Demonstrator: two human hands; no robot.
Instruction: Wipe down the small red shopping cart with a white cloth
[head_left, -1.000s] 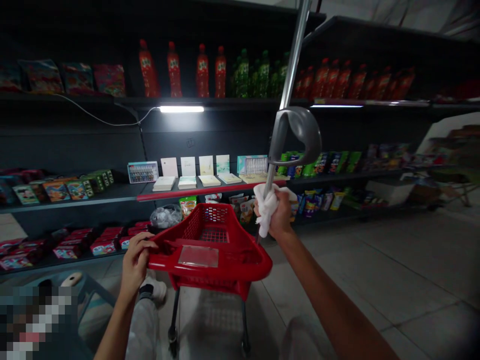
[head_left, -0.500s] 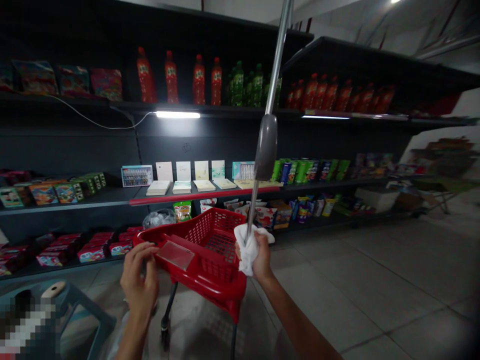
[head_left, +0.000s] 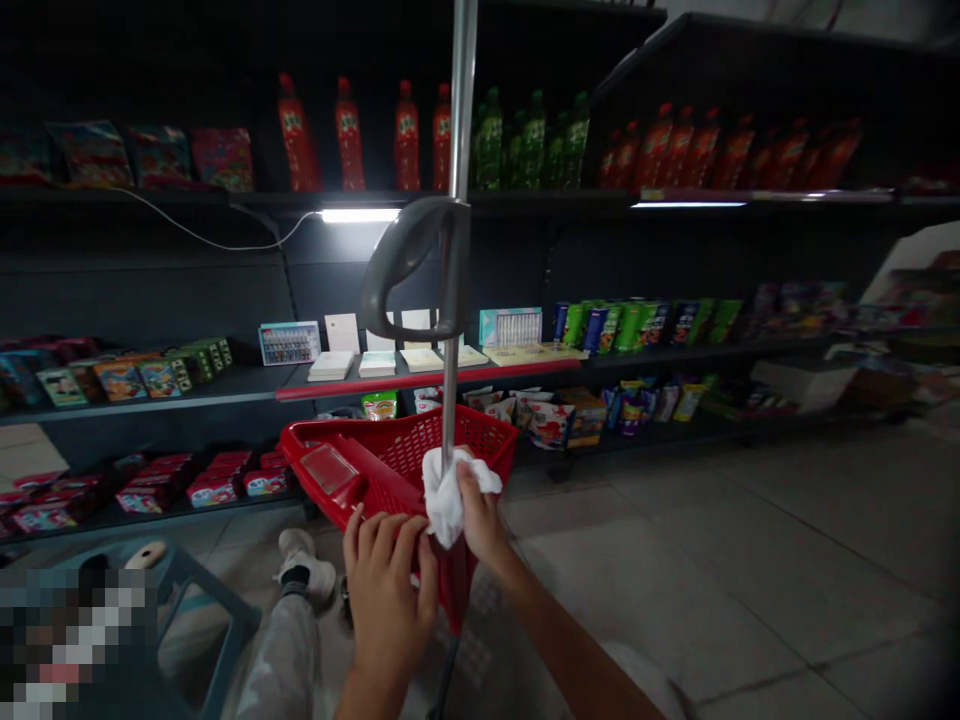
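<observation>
A red plastic shopping trolley [head_left: 352, 470] stands in front of me, turned at an angle. Its metal pull rod [head_left: 456, 130] rises upright with a grey loop handle [head_left: 405, 260] partway up. My right hand [head_left: 480, 520] is closed around a white cloth [head_left: 448, 490] pressed against the rod just above the basket. My left hand [head_left: 386, 590] grips the near rim of the red basket, fingers curled over it.
Dark store shelves [head_left: 187, 385] carry red and green drink bottles [head_left: 405, 135] on top, notebooks and snack boxes in the middle, packets below. A stool [head_left: 202, 620] and my shoe [head_left: 307, 570] sit at lower left. Tiled floor [head_left: 712, 560] stretches to the right.
The trolley has swung round so its corner faces me and the grey handle loop now points left. My left hand shifted from the basket's left rim to the near rim.
</observation>
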